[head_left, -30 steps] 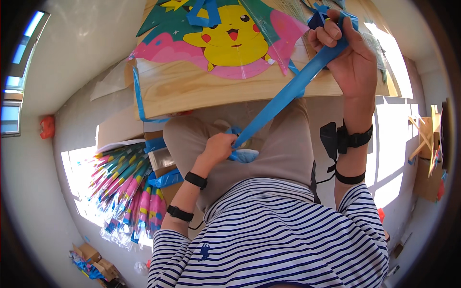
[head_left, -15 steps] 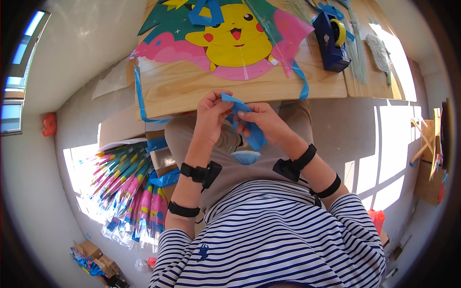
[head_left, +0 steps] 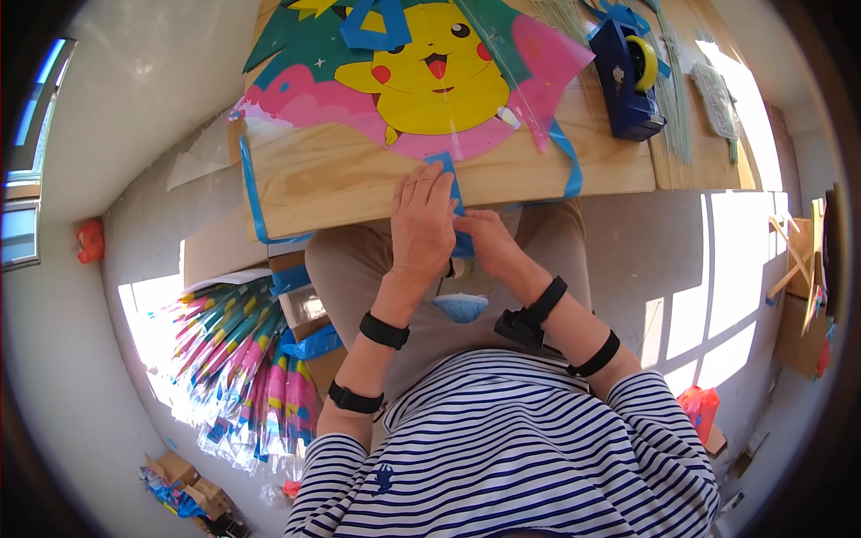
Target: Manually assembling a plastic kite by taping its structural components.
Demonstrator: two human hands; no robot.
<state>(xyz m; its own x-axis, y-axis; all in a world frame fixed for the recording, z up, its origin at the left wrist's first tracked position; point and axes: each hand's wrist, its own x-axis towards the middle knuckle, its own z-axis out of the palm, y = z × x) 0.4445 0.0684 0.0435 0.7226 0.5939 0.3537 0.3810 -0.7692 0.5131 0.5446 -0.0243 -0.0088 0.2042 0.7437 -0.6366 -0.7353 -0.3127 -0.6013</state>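
Note:
A long blue plastic strip (head_left: pixel 441 163) lies over the near edge of the wooden table, its top end reaching the lower rim of a kite. My left hand (head_left: pixel 420 224) is closed over the strip, back of the hand up and fingers together; its thumb is hidden. Just below and to the right, my right hand (head_left: pixel 489 238) pinches the strip's lower part between thumb and fingers. The kite (head_left: pixel 439 99), a printed pink, green and yellow sheet with a cartoon figure, is spread on the table beyond both hands. A folded blue strip (head_left: pixel 386 40) rests on it.
A dark blue tape dispenser (head_left: pixel 625 85) stands at the table's (head_left: pixel 341 170) right, beside thin rods (head_left: pixel 674 108) and a clear plastic box (head_left: pixel 715 100). Blue tails (head_left: pixel 254 197) hang at the left. Bundled kites (head_left: pixel 242 359) lie on the floor left of my legs, near cardboard boxes.
Both hands were holding the blue strip bunched above my lap. The strip is now straighter and against the table edge; my left hand has turned over onto it.

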